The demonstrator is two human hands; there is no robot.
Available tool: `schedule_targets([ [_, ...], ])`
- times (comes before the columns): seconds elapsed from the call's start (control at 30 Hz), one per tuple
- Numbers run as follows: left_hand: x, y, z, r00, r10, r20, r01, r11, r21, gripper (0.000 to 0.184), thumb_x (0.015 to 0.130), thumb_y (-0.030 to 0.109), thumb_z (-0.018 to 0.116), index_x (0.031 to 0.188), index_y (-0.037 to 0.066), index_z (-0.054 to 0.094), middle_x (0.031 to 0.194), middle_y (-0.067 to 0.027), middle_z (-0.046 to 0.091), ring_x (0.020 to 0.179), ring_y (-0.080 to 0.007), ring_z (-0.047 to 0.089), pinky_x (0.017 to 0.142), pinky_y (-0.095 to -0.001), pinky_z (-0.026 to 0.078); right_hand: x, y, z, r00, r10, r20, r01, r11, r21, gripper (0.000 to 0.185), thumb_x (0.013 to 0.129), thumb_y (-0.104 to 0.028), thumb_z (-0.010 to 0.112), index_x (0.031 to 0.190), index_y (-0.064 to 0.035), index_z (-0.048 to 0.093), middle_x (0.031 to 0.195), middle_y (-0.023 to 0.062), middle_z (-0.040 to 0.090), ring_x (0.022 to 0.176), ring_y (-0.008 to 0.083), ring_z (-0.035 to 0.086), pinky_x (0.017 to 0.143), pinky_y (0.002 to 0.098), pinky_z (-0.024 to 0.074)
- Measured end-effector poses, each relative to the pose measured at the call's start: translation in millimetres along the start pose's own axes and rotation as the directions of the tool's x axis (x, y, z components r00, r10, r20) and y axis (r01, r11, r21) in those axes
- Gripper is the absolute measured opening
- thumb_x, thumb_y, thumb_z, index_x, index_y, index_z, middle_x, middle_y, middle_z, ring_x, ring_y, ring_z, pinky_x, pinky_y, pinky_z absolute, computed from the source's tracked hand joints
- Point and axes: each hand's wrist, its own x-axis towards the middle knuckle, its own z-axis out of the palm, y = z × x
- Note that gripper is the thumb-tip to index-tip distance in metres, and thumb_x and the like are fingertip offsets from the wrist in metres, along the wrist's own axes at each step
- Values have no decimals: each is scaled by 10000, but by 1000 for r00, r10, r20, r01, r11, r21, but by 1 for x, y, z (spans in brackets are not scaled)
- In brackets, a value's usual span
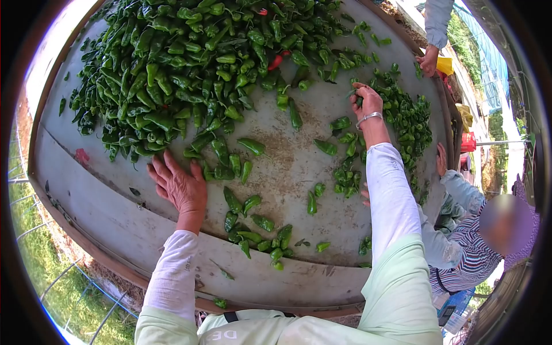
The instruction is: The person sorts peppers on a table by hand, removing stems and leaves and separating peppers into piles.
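My left hand lies with its fingers spread on the grey tabletop, its fingertips at the lower edge of a large heap of green peppers. Farther to the right, my right hand, with a bangle on the wrist, is closed around a small green pepper, mostly covered by the fingers. Just right of that hand is a smaller pile of green peppers. Loose peppers are scattered between my two arms. A red pepper shows at the big heap's edge.
A co-worker in a striped top is at the table's right side, one hand at its edge. Another person's hand reaches in at the upper right. A raised rim borders the table. A red container stands beyond it.
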Motion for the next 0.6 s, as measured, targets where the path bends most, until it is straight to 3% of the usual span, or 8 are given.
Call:
schedule_targets([
  [0.1, 0, 1, -1, 1000, -2, 6, 2, 1000, 8, 656, 825, 350, 553, 1383, 135, 286, 1445, -123, 221, 1353, -345, 130, 1009, -565, 188, 5, 4, 11, 995, -78, 61, 83, 992, -96, 230, 745, -32, 529, 930, -39, 667, 678, 29, 610, 507, 102, 567, 409, 234, 400],
  [0.13, 0, 1, -1, 1000, -3, 5, 3, 1000, 6, 657, 824, 348, 554, 1384, 135, 285, 1446, -124, 219, 1354, -345, 129, 1010, -566, 188, 6, 6, 20, 969, -211, 126, 241, 919, -313, 243, 736, -34, 542, 940, -55, 672, 694, 56, 626, 522, 128, 586, 467, 254, 438],
  [0.2, 0, 1, -1, 1000, -5, 6, 5, 1000, 9, 657, 823, 348, 555, 1384, 134, 286, 1446, -126, 219, 1354, -347, 130, 1011, -566, 188, 15, 10, 34, 876, -392, 282, 470, 555, -687, 283, 700, -52, 615, 968, -110, 681, 787, 133, 649, 655, 246, 641, 669, 316, 510],
  [0.23, 0, 1, 0, 1000, -5, 8, 5, 1000, 10, 658, 823, 347, 555, 1384, 133, 286, 1446, -127, 219, 1354, -349, 130, 1012, -566, 188, 21, 13, 36, 877, -389, 283, 468, 557, -686, 283, 700, -52, 615, 968, -110, 681, 787, 133, 649, 655, 246, 641, 669, 316, 510],
  [0.3, 0, 0, 0, 1000, -4, 11, 4, 1000, 10, 668, 816, 349, 565, 1381, 125, 288, 1447, -133, 217, 1354, -355, 126, 1018, -559, 183, 25, 18, 42, 618, -614, 491, 641, 32, -767, 304, 676, -74, 665, 976, -123, 679, 857, 145, 642, 785, 316, 624, 752, 371, 507],
  [0.33, 0, 0, 0, 1000, -3, 12, 3, 1000, 3, 677, 810, 351, 574, 1378, 117, 290, 1447, -140, 214, 1355, -362, 123, 1024, -552, 178, 26, 16, 43, 657, -574, 489, 631, 63, -773, 282, 673, -87, 686, 954, -114, 676, 893, 142, 633, 855, 325, 607, 767, 396, 505],
  [0.57, -1, 3, -4, 1000, 4, 25, -4, 1000, -5, 670, 811, 346, 571, 1377, 118, 293, 1447, -140, 216, 1353, -363, 129, 1022, -556, 186, 19, 14, 32, 638, -458, 619, 689, -19, -724, 189, 686, -72, 648, 874, -85, 661, 831, 184, 625, 816, 333, 614, 762, 399, 500],
  [0.6, -1, 3, -3, 1000, 1, 21, -1, 1000, 4, 668, 812, 344, 570, 1377, 119, 293, 1446, -141, 217, 1352, -363, 130, 1022, -556, 189, 15, 16, 29, 698, -421, 579, 644, 15, -765, 183, 684, -58, 633, 865, -74, 655, 831, 194, 621, 808, 340, 611, 757, 399, 498],
])
